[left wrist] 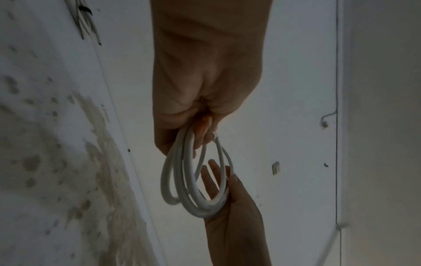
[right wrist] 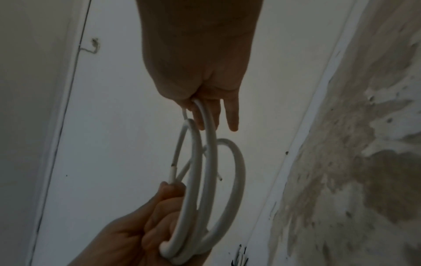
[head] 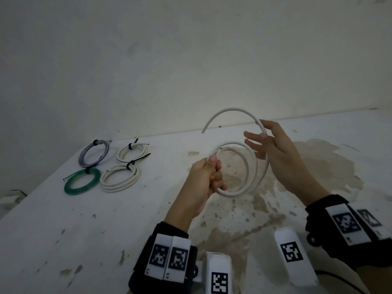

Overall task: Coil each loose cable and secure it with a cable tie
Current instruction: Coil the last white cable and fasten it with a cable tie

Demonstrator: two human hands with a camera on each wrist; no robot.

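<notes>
A stiff white cable hangs in a few loose loops above the table, between both hands. My left hand grips the loops together on their left side, fingers curled round them. My right hand holds the outer turn on the far right, thumb pressing it against straight fingers. One free end arcs up and left, above the coil. In the right wrist view the cable shows as separate turns, with short ends poking out near the left hand. No cable tie shows on this coil.
Several tied coils lie at the table's far left: a blue-grey one, a green one and two white ones, each with a black tie. The white table has a brown stain under the hands. A wall stands behind.
</notes>
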